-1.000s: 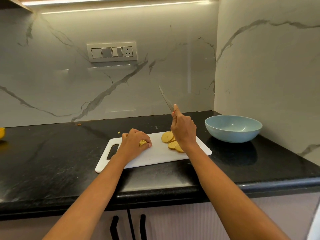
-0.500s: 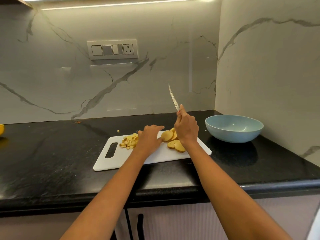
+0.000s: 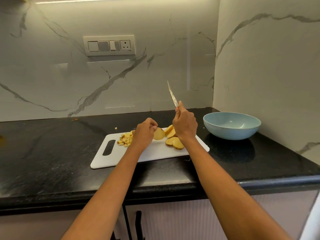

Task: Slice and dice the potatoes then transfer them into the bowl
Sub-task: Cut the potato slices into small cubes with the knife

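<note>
White plastic, the cutting board carried a heap of diced potato at its left and a fan of slices at its right. A second before, the left hand had covered that heap; now it had crossed over and pinched one round slice, lifted on edge. The right hand gripped the knife, blade raised. Another slice seemed due for dicing; the blue bowl sat empty beside the board. No writing was legible anywhere
</note>
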Demonstrator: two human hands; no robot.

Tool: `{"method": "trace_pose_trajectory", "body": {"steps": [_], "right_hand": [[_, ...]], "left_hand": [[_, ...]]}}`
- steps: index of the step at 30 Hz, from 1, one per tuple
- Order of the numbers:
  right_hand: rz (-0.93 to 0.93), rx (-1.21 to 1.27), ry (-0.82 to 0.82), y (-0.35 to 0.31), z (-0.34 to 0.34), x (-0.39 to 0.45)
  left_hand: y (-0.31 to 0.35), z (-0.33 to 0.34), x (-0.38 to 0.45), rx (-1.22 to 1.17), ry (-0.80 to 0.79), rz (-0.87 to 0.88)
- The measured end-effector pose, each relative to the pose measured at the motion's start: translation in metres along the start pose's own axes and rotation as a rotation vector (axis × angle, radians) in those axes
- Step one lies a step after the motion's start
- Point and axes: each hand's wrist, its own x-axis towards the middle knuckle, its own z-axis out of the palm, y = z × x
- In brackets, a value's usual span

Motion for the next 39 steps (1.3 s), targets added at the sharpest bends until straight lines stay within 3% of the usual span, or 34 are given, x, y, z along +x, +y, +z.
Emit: {"method": "trace_pose_trajectory", "body": {"steps": [3,6,11,18,21,24,32,39], "right_hand": [[-0.016,-0.008,-0.018,-0.001,0.001,-0.002],[-0.037,-0.022,-0.043,-0.003,0.000,-0.004],[-0.059,-0.023,-0.073,-0.008,-0.005,-0.007],[-0.091,-0.049,-0.115,-0.018,-0.019,-0.026],[-0.071,-0.047,-0.147,-0.024,-0.029,-0.040],[-0.051,-0.069,-0.222,-0.031,-0.037,-0.064],[-0.136,-0.486,-0.419,-0.041,-0.043,-0.106],[-0.140,-0.521,-0.429,-0.057,-0.051,-0.122]], "left_hand": [[-0.004,-0.010,-0.005,0.002,0.044,-0.023],[-0.012,-0.016,-0.016,-0.037,-0.040,-0.043],[-0.018,-0.017,-0.039,0.219,0.011,-0.036],[-0.017,-0.026,-0.060,0.165,0.043,-0.059],[-0.014,-0.026,-0.060,0.068,-0.138,0.022],[-0.013,-0.023,-0.059,0.156,-0.239,0.040],[-0.013,-0.025,-0.069,0.267,-0.129,-0.062],[-0.016,-0.028,-0.071,0.127,-0.092,-0.099]]}}
